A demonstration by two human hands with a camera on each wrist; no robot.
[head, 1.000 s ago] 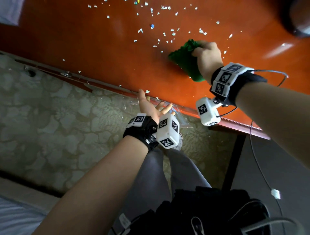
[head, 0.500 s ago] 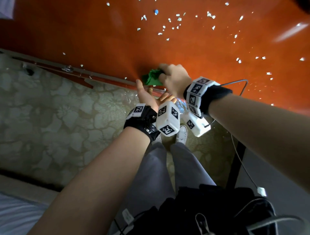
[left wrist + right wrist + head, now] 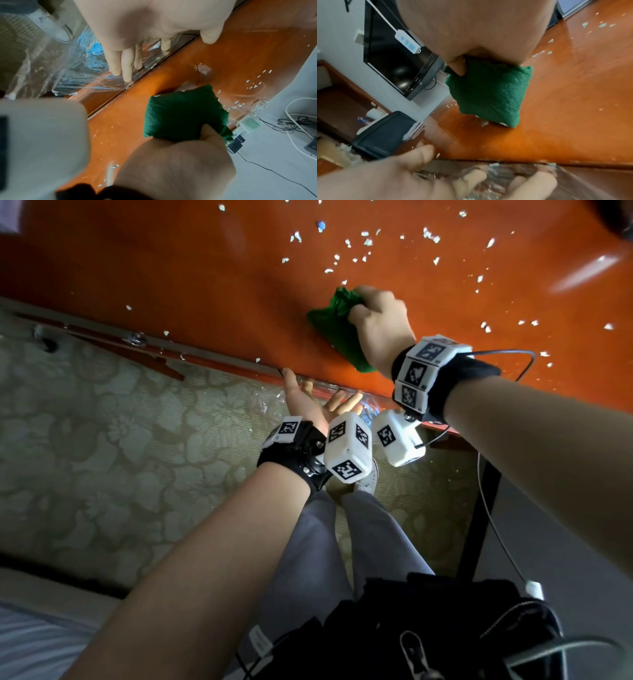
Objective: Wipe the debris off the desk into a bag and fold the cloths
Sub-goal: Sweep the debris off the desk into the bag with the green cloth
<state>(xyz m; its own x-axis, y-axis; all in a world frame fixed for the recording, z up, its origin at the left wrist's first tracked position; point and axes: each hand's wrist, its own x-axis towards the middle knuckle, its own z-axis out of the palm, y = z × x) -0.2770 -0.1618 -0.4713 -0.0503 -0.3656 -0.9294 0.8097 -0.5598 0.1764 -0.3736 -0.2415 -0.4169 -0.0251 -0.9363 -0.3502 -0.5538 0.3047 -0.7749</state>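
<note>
On the orange desk [image 3: 205,285] my right hand [image 3: 380,323] grips a bunched green cloth [image 3: 334,326], pressed to the wood a little back from the front edge. White debris bits [image 3: 363,244] lie scattered beyond it and to its right. My left hand [image 3: 308,402] sits palm up at the desk's front edge, its straight fingers holding a clear plastic bag [image 3: 269,402] against it. The left wrist view shows the bag [image 3: 68,70] hanging below the edge and the cloth [image 3: 183,112] with crumbs at its front. The right wrist view shows the cloth [image 3: 488,94] above the left hand [image 3: 385,175].
A patterned carpet [image 3: 102,440] lies below the desk. A black bag [image 3: 445,628] hangs at my waist, and a thin cable [image 3: 493,525] runs down beside the dark desk leg [image 3: 479,508]. A black screen [image 3: 393,60] and a white power strip [image 3: 407,42] are on the wall.
My right hand swept the cloth to the desk edge beside my left hand, then moved it back out onto the desk. The left hand stayed at the edge with the bag.
</note>
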